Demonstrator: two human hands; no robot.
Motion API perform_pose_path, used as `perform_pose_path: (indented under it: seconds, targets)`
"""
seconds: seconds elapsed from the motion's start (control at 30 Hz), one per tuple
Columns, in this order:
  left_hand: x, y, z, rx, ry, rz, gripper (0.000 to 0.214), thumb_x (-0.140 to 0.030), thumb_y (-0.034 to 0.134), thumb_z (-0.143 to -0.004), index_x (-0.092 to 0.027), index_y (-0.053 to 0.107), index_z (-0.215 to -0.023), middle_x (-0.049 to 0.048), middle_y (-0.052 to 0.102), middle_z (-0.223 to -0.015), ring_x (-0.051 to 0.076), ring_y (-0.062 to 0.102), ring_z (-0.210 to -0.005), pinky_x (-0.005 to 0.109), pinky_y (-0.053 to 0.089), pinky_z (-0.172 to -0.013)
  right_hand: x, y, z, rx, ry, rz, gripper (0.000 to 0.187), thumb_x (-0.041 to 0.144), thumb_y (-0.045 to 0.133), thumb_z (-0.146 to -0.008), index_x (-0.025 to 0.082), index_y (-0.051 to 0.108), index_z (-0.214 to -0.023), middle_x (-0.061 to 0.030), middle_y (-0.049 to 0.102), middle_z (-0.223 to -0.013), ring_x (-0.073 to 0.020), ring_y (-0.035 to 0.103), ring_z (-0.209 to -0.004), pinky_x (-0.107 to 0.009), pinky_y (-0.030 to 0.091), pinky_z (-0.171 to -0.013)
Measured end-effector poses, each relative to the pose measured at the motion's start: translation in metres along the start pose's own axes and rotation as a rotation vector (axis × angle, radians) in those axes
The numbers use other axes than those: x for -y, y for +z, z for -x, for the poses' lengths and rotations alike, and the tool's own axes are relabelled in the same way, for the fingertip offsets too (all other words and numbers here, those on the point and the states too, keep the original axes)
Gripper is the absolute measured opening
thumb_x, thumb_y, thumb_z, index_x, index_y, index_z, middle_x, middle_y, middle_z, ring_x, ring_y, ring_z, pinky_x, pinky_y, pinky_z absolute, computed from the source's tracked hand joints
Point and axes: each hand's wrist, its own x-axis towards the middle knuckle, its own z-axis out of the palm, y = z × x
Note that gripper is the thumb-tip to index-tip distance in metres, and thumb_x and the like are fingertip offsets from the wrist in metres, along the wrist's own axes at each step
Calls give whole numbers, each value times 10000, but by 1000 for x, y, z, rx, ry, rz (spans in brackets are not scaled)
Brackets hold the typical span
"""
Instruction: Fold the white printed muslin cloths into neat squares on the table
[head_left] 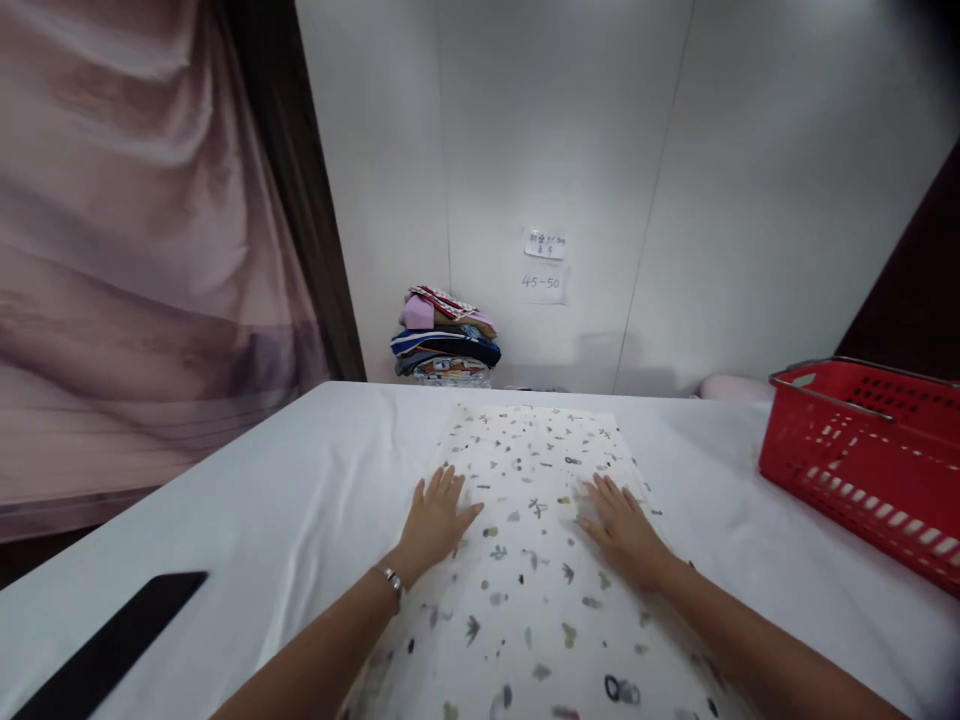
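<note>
A long white cloth (525, 560) printed with small plants and shapes lies spread lengthwise over the table, running from its far edge toward me. My left hand (435, 520) rests flat on the cloth's left side, fingers spread, with a bracelet at the wrist. On the right side of the same cloth, my right hand (619, 525) lies palm down with its fingers apart. Neither hand grips anything. Faint creases cross the cloth between the hands, and its near end runs out of view.
The table (247, 520) has a white cover. A red basket (847, 430) stands at the right, a black flat object (112, 645) lies at the left front. Folded fabrics (446, 340) are stacked beyond the far edge. A pink curtain (135, 250) hangs left; paper signs (544, 265) are on the wall.
</note>
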Motion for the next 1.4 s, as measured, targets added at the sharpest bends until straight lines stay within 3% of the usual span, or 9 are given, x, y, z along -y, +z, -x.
perform_pose_path:
  seconds: [0.2, 0.37, 0.5, 0.63, 0.77, 0.9, 1.07, 1.3, 1.4]
  targets:
    - [15, 28, -45, 61, -77, -6, 776, -637, 227, -835, -105, 305, -1394, 131, 229, -1476, 284, 155, -1371, 493, 149, -1087, -28, 10, -51, 80, 206, -1, 751, 600, 191, -880, 82, 230, -1422, -126, 160, -1498, -255, 83, -1381, -439, 87, -1104]
    - [22, 36, -50, 53, -64, -27, 763, -618, 255, -834, -89, 334, -1378, 149, 269, -1459, 302, 182, -1361, 527, 154, -1074, -31, 12, -60, 97, 220, -8, 770, 617, 175, -870, 85, 231, -1423, -128, 161, -1498, -257, 82, -1381, -424, 80, -1103]
    - [15, 33, -87, -38, 1, -63, 693, -579, 309, -840, -107, 412, -1335, 159, 311, -1440, 320, 189, -1356, 528, 124, -1080, -31, 2, -101, 43, 173, -22, 778, 627, 159, -869, 98, 170, -1439, -98, 83, -1515, -232, 22, -1387, -384, 56, -1107]
    - [20, 39, -122, 0, -51, -30, 736, -597, 292, -829, -95, 365, -1363, 148, 280, -1456, 293, 185, -1361, 492, 142, -1087, -60, 3, -138, 85, 301, 2, 763, 604, 188, -873, 85, 183, -1433, -108, 99, -1513, -231, 48, -1384, -395, 61, -1097]
    - [27, 47, -128, 27, -80, -18, 765, -607, 253, -827, -82, 329, -1378, 148, 245, -1470, 276, 162, -1369, 483, 148, -1082, -87, 14, -149, 77, 367, 34, 739, 604, 175, -872, 114, 220, -1423, -108, 123, -1511, -247, 73, -1378, -422, 70, -1084]
    - [21, 44, -139, 47, -92, -26, 754, -627, 262, -820, -105, 379, -1352, 155, 258, -1464, 297, 187, -1358, 500, 152, -1070, -76, 14, -168, 32, 277, 48, 747, 606, 199, -869, 96, 234, -1412, -135, 148, -1502, -267, 56, -1378, -425, 50, -1083]
    - [17, 46, -184, 8, -25, -56, 717, -606, 270, -834, -133, 362, -1365, 115, 246, -1477, 280, 157, -1368, 477, 109, -1088, -48, 12, -222, 79, 61, -7, 741, 617, 164, -870, 135, 173, -1432, -90, 87, -1518, -235, 19, -1385, -402, 37, -1089]
    - [31, 61, -201, 44, -94, 40, 774, -658, 194, -822, -154, 294, -1400, 89, 220, -1488, 267, 147, -1373, 460, 132, -1095, -63, 21, -259, 93, 268, 10, 719, 601, 199, -871, 116, 264, -1397, -145, 156, -1497, -304, 107, -1362, -522, 101, -1045]
    - [27, 60, -197, 48, -102, 33, 768, -653, 188, -827, -152, 297, -1399, 83, 218, -1489, 261, 147, -1374, 459, 129, -1099, -54, 22, -260, 58, 209, 17, 685, 561, 213, -889, 101, 266, -1394, -150, 139, -1501, -297, 82, -1367, -490, 99, -1054]
